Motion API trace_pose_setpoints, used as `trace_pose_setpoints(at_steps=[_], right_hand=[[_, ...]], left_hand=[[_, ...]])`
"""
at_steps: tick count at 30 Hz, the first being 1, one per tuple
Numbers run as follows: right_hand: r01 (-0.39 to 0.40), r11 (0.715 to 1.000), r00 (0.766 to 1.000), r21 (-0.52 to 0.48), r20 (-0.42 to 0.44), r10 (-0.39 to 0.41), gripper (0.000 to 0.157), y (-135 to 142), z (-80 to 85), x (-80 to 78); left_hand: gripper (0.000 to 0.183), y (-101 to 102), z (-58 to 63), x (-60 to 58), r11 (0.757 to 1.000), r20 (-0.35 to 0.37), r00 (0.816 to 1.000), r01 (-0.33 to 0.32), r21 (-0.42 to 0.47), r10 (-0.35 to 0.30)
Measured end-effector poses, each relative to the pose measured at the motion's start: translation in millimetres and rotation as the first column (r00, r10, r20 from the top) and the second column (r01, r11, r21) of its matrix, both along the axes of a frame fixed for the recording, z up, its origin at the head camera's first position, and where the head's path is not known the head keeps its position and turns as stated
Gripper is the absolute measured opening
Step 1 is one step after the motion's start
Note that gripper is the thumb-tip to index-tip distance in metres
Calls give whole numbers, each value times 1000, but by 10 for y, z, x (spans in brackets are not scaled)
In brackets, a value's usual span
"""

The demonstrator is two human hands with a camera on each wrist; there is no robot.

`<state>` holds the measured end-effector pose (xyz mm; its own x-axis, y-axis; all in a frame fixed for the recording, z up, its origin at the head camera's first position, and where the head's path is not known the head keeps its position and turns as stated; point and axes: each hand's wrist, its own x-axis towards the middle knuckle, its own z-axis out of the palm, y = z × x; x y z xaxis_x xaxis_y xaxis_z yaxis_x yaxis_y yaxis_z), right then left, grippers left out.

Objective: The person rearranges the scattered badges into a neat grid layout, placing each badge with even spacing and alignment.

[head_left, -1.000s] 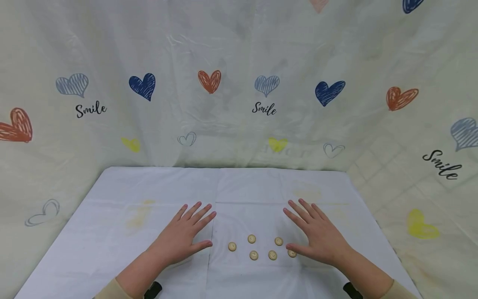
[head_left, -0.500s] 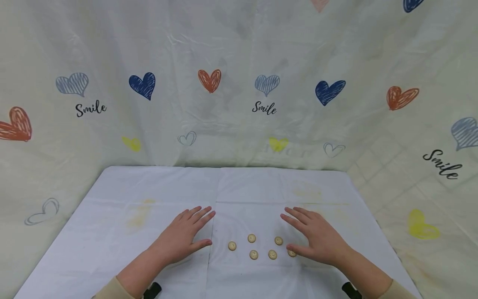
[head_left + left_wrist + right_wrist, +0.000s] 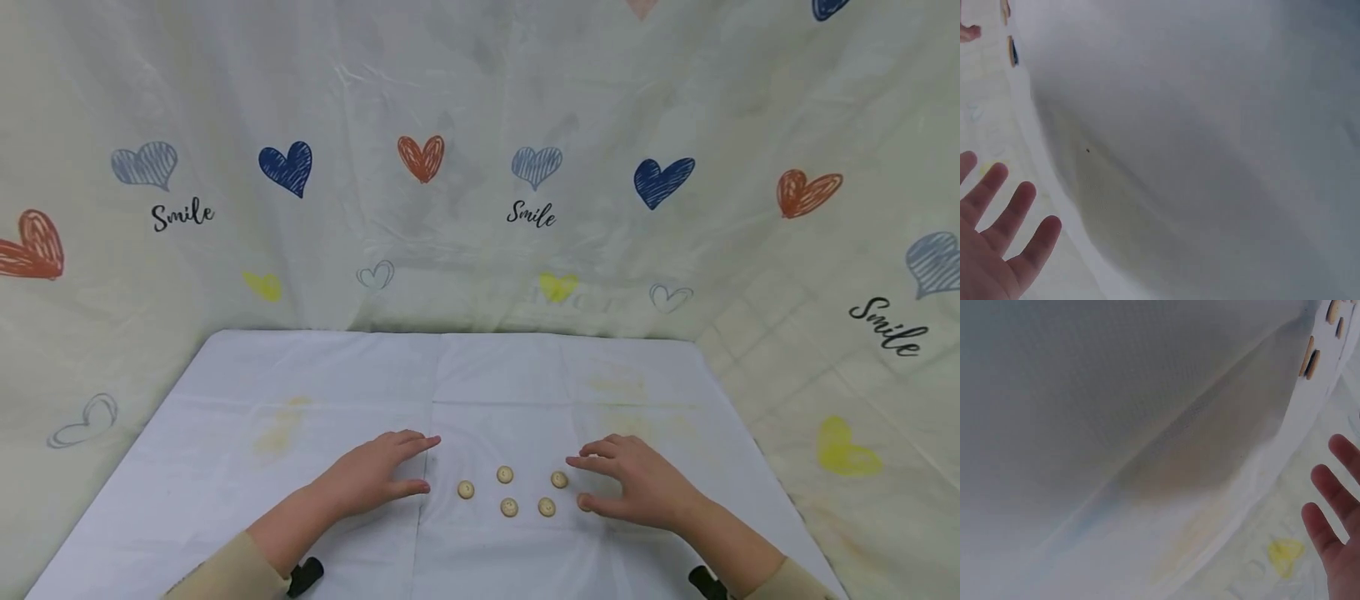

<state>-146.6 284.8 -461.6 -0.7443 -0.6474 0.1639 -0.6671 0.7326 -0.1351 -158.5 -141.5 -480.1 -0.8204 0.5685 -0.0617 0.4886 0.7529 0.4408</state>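
Several round, pale wooden buttons lie scattered on the white tabletop [image 3: 480, 550] in the head view. Left of the leftmost button [image 3: 466, 490] hovers my left hand [image 3: 375, 473], its thumb and fingers apart with nothing between them. My right hand [image 3: 641, 487] is at the right end of the group, fingers slightly bent and holding nothing. Its thumb tip mostly covers the rightmost button; whether it touches it I cannot tell. Close to the right fingertips lies another button [image 3: 558, 480]. In the right wrist view, spread fingers [image 3: 1329, 490] show, with several buttons [image 3: 1313, 364] edge-on beyond.
Behind and beside the table hangs a pale sheet [image 3: 465, 233] printed with hearts and the word "Smile". Faint yellowish stains [image 3: 281, 425] mark the tabletop. A black object [image 3: 306, 577] sits by the left wrist, and another black object [image 3: 707, 582] by the right.
Both hands have tilted and lowered, their fingers going from spread flat to slightly bent. The left hand has shifted slightly right. The buttons stay where they were.
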Motion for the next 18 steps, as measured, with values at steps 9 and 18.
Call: trace_pose_setpoints(at_steps=[9,18], right_hand=[[-44,998,993,48,111,38,37,33,-44,-55],[-27,998,980,65,200,13,29,68,-92,-68]], left_hand=[[54,179,-137,-118,994,-11,994,108,-13,-108],[40,374,-165,-146,983,5,983,183,-11,-183]])
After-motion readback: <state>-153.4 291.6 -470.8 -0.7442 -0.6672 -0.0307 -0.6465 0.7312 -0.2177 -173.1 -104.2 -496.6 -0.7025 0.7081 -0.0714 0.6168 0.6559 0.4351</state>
